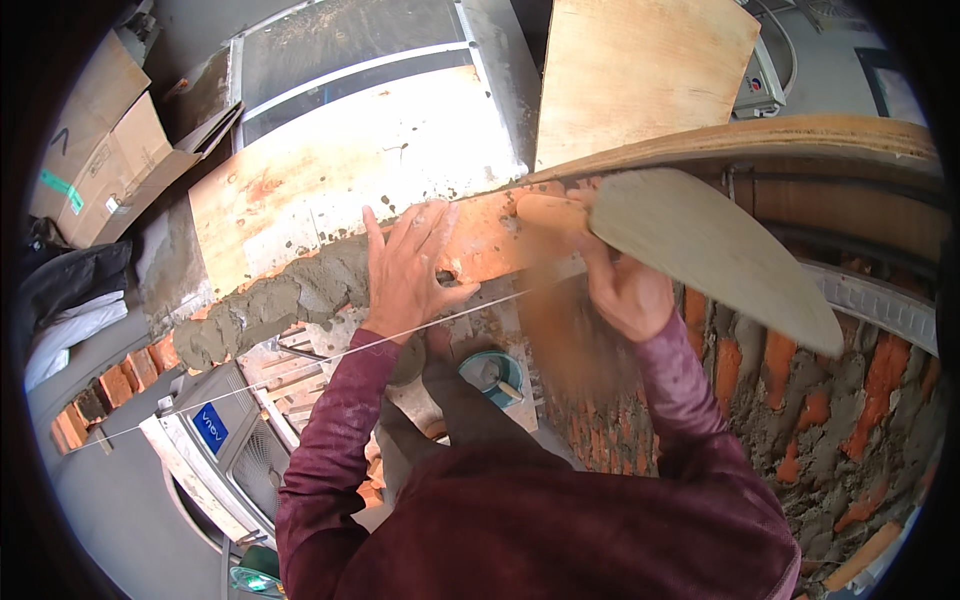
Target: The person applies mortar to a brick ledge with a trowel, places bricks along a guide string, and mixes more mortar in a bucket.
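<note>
Bricklaying is the work shown: the left hand (408, 270) lies flat with its fingers spread on an orange brick (480, 240) that sits on top of the wall (800, 400), with the thumb hooked over the near edge of the brick. The right hand (625, 290) is closed around the wooden handle of a wide trowel (700, 250), whose blade points to the right and is held just above the course. To the left of the brick lies a thick bed of grey mortar (280, 300), rough and not yet levelled. A thin white string line (330, 355) runs along the near face of the wall, just under the left hand. To do this step well, I think the brick should be pressed down evenly with the whole palm, not with the fingertips only, until its near upper edge comes level with the string without touching it. Light taps with the trowel handle would settle it better than one hard push. Mortar squeezed out at the joint is best cut off at once with the blade edge. Below, a teal bucket (495, 370) stands on the ground, and cardboard boxes (100, 150) lie far to the left.
</note>
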Action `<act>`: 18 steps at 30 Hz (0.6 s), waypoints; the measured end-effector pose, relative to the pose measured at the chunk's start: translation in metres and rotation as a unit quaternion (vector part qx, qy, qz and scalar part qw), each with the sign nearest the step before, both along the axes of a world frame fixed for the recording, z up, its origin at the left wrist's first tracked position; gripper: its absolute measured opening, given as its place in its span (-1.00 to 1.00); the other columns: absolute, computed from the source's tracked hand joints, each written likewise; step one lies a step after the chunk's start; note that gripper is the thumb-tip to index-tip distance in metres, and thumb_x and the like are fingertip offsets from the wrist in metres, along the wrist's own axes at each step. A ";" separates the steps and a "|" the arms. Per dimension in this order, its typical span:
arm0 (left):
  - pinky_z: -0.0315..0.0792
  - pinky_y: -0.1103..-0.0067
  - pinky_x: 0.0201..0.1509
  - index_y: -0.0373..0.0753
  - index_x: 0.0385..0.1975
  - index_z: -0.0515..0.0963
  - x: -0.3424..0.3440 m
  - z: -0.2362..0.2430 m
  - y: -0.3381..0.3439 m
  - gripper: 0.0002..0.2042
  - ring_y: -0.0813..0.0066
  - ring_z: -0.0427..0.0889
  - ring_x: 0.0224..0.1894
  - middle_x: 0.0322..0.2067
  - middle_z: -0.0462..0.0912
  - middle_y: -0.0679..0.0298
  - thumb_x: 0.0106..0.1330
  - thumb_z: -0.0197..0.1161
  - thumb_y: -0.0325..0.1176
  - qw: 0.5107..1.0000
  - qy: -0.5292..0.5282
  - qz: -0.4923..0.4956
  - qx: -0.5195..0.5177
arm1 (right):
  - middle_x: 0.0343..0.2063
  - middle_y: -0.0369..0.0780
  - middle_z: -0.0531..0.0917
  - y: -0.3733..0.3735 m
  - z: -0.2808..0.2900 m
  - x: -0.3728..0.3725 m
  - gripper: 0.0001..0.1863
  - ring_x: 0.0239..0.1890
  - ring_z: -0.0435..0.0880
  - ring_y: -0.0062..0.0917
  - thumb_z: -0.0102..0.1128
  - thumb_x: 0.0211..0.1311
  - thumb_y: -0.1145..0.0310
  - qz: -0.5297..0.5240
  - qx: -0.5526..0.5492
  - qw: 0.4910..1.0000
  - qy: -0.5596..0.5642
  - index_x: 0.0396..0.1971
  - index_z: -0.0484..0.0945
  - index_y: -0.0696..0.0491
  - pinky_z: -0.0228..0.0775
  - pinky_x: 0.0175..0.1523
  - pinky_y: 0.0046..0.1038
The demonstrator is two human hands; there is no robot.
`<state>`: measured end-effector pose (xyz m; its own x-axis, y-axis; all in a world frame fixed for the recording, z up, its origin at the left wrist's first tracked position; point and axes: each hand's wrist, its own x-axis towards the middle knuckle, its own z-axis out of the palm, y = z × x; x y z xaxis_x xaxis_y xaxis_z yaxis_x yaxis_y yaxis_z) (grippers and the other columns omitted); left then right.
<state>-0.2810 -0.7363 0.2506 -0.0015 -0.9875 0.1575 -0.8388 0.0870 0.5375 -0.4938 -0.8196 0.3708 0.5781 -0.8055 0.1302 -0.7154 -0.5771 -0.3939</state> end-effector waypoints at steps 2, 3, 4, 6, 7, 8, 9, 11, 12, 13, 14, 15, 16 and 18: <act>-0.21 -0.25 0.33 -0.07 0.22 0.36 0.000 -0.002 0.001 -0.06 0.34 0.38 0.20 0.14 0.43 0.34 -0.34 0.57 -0.04 1.000 -0.004 0.005 -0.005 | -0.12 -0.13 0.62 0.008 -0.002 -0.006 -0.77 -0.06 0.54 -0.14 0.17 0.18 0.41 0.046 -0.119 0.982 0.141 -0.15 0.58 0.10 0.33 0.08 -0.21; -0.21 -0.25 0.34 -0.07 0.23 0.35 -0.002 -0.003 -0.001 -0.05 0.34 0.38 0.20 0.15 0.43 0.34 -0.34 0.57 -0.04 1.000 -0.006 -0.001 -0.007 | -0.14 -0.11 0.62 0.014 -0.020 -0.009 -0.77 -0.08 0.54 -0.14 0.18 0.18 0.42 0.028 -0.164 0.980 0.105 -0.16 0.57 0.12 0.35 0.06 -0.22; -0.21 -0.25 0.34 -0.07 0.23 0.34 -0.001 -0.002 -0.003 -0.05 0.34 0.38 0.20 0.15 0.43 0.34 -0.34 0.57 -0.04 1.000 -0.011 -0.003 -0.012 | -0.17 -0.08 0.62 0.021 -0.032 -0.005 -0.77 -0.11 0.55 -0.14 0.19 0.18 0.42 0.014 -0.206 0.976 0.067 -0.16 0.55 0.13 0.36 0.04 -0.24; -0.22 -0.25 0.34 -0.06 0.25 0.32 -0.002 0.000 -0.005 -0.03 0.34 0.36 0.22 0.16 0.42 0.33 -0.33 0.57 -0.01 1.000 -0.014 -0.003 -0.010 | -0.20 -0.06 0.61 0.010 -0.015 -0.003 -0.74 -0.15 0.55 -0.12 0.19 0.18 0.44 -0.012 -0.057 0.998 -0.001 -0.13 0.53 0.15 0.37 0.03 -0.26; -0.23 -0.24 0.34 -0.06 0.25 0.31 -0.002 0.000 -0.001 -0.03 0.34 0.34 0.24 0.17 0.41 0.33 -0.32 0.57 0.01 1.000 -0.013 -0.005 -0.004 | -0.22 -0.04 0.61 0.008 -0.005 -0.002 -0.73 -0.16 0.55 -0.11 0.19 0.18 0.44 -0.027 0.022 0.999 -0.034 -0.12 0.52 0.15 0.38 0.03 -0.27; -0.24 -0.24 0.35 -0.06 0.26 0.31 -0.001 -0.002 0.001 -0.02 0.34 0.32 0.25 0.18 0.40 0.32 -0.31 0.56 0.04 1.000 -0.018 -0.007 -0.016 | -0.24 -0.07 0.61 0.004 -0.001 -0.007 -0.72 -0.20 0.59 -0.23 0.17 0.21 0.46 -0.010 0.034 0.999 -0.027 -0.09 0.48 0.19 0.40 0.01 -0.35; -0.25 -0.23 0.36 -0.06 0.26 0.30 0.001 -0.008 -0.001 -0.02 0.34 0.30 0.27 0.20 0.39 0.32 -0.30 0.55 0.07 0.999 -0.023 -0.003 -0.031 | -0.24 -0.08 0.61 -0.002 0.005 -0.009 -0.72 -0.20 0.59 -0.29 0.17 0.22 0.46 -0.013 0.025 0.998 -0.048 -0.09 0.48 0.21 0.41 0.00 -0.38; -0.28 -0.22 0.37 -0.06 0.27 0.29 0.000 -0.012 0.008 -0.02 0.34 0.27 0.30 0.22 0.36 0.31 -0.27 0.53 0.13 0.999 -0.035 0.000 -0.029 | -0.25 -0.11 0.61 0.005 0.029 -0.014 -0.73 -0.22 0.60 -0.39 0.15 0.25 0.46 -0.030 0.032 0.996 -0.076 -0.08 0.47 0.23 0.42 -0.02 -0.43; -0.30 -0.21 0.37 -0.06 0.27 0.29 0.000 -0.011 0.010 -0.02 0.34 0.25 0.31 0.23 0.35 0.30 -0.26 0.51 0.15 0.999 -0.043 -0.002 -0.023 | -0.30 -0.10 0.62 0.009 0.041 -0.011 -0.72 -0.28 0.61 -0.27 0.18 0.21 0.43 -0.043 0.036 0.989 -0.138 -0.11 0.49 0.23 0.43 -0.06 -0.35; -0.31 -0.21 0.37 -0.06 0.28 0.29 0.003 -0.007 0.005 -0.02 0.33 0.24 0.33 0.24 0.34 0.30 -0.25 0.50 0.18 0.998 -0.058 -0.002 -0.030 | -0.35 -0.08 0.62 0.005 0.049 -0.007 -0.72 -0.34 0.62 -0.16 0.20 0.18 0.40 -0.053 0.026 0.977 -0.207 -0.15 0.51 0.22 0.45 -0.11 -0.28; -0.32 -0.20 0.37 -0.07 0.29 0.28 0.002 -0.006 0.008 -0.02 0.33 0.24 0.33 0.25 0.33 0.28 -0.22 0.47 0.19 0.996 -0.083 -0.006 -0.016 | -0.36 -0.08 0.62 0.002 0.043 -0.011 -0.71 -0.37 0.64 -0.21 0.21 0.17 0.38 -0.034 -0.005 0.971 -0.237 -0.15 0.51 0.20 0.48 -0.19 -0.29; -0.31 -0.21 0.37 -0.08 0.29 0.28 0.001 -0.004 0.008 -0.02 0.33 0.24 0.32 0.25 0.33 0.28 -0.22 0.47 0.19 0.996 -0.083 -0.006 -0.013 | -0.36 -0.07 0.63 -0.001 0.041 -0.012 -0.72 -0.37 0.65 -0.22 0.21 0.17 0.37 -0.014 -0.030 0.986 -0.165 -0.16 0.51 0.19 0.48 -0.22 -0.28; -0.30 -0.21 0.36 -0.09 0.29 0.28 0.000 -0.002 0.007 -0.02 0.33 0.24 0.32 0.25 0.33 0.28 -0.22 0.47 0.19 0.996 -0.086 -0.007 -0.011 | -0.35 -0.06 0.63 -0.004 0.038 -0.011 -0.72 -0.37 0.66 -0.23 0.20 0.18 0.36 0.006 -0.056 0.994 -0.096 -0.16 0.51 0.18 0.49 -0.25 -0.28; -0.31 -0.22 0.36 -0.10 0.28 0.28 -0.003 0.002 0.004 -0.03 0.32 0.23 0.33 0.25 0.33 0.27 -0.21 0.46 0.18 0.996 -0.084 -0.009 -0.003 | -0.41 -0.06 0.63 -0.007 0.001 -0.008 -0.75 -0.42 0.65 -0.25 0.19 0.19 0.34 0.019 -0.096 0.994 -0.044 -0.20 0.51 0.17 0.46 -0.34 -0.27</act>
